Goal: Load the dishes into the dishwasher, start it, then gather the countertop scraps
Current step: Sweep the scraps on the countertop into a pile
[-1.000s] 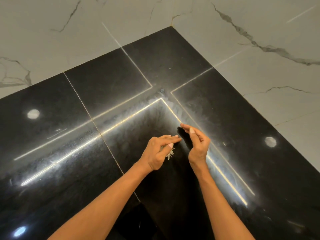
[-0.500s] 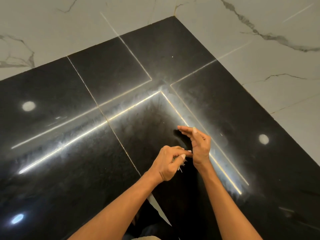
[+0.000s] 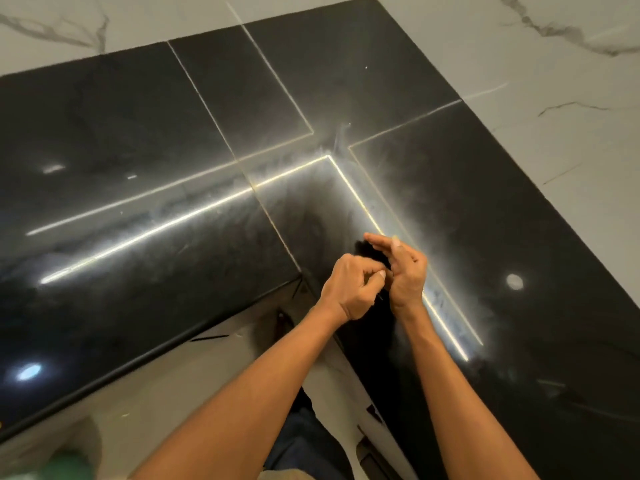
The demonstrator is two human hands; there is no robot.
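Both my hands meet over the inner corner of a glossy black countertop (image 3: 173, 133), in the lower middle of the head view. My left hand (image 3: 349, 289) has its fingers curled and thumb pressed to the fingertips, pinching small scraps that are almost fully hidden inside the grip. My right hand (image 3: 405, 271) stands on edge beside it with the fingers straight and the palm facing the left hand's fingertips, which touch or nearly touch it. No dishes and no dishwasher are in view.
White marble wall (image 3: 554, 98) borders the counter at the back and right. The counter's front edge (image 3: 173, 344) runs to an inner corner by my left wrist, with pale floor (image 3: 207, 375) below. A blurred green object (image 3: 65, 462) sits at bottom left.
Both hands have drawn back toward the counter's inner corner and closer together. The pale scraps that hung from my left fingers are now tucked out of sight. The view has tilted down to show the floor.
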